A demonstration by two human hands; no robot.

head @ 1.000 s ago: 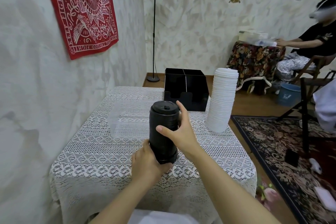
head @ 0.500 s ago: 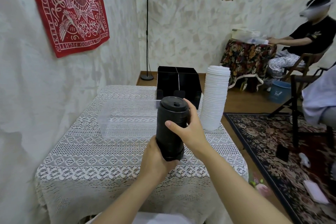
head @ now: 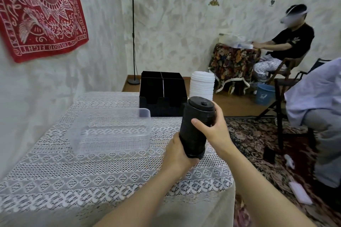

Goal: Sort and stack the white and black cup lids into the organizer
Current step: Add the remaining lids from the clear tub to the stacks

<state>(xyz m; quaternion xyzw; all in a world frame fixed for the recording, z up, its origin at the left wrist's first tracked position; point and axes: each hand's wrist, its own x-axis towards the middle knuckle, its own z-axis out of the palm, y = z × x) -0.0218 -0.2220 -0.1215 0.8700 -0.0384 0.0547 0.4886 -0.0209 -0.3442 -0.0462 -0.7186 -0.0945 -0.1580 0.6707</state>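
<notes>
While both hands carry it, the stack of black lids (head: 196,127) is up off the worktop (head: 73,180), tilted w/ its top leaning a bit right and away. Left hand (head: 177,155) wraps the stack's bottom end, palm under/behind it, fingers curled round the base; most of them hidden by the stack. Right hand (head: 215,131) grips the upper half from the right side, thumb across the front, other fingers (head: 217,110) curled round the far side near the top lid. Both grips closed tight on the stack, no gap visible.

Organizer (head: 162,96): black box, split by dividers into 4 compartments, standing at the worktop's far edge, beyond the held stack and slightly left. Inside too dark to tell what's in it. Stack of white lids (head: 202,86): upright, just right of the organizer; its base is hidden behind the black stack's top.

Clear plastic tub (head: 110,129) sits on the lace cloth left of the hands, its far right corner near the organizer's front.

Bkgd: red wall hanging (head: 40,13) on left wall, floor lamp (head: 133,29) in the corner, patterned rug (head: 258,140) on the floor at right, blue bucket (head: 264,94), and a 2nd person (head: 289,42) seated at a small table w/ floral cloth.
</notes>
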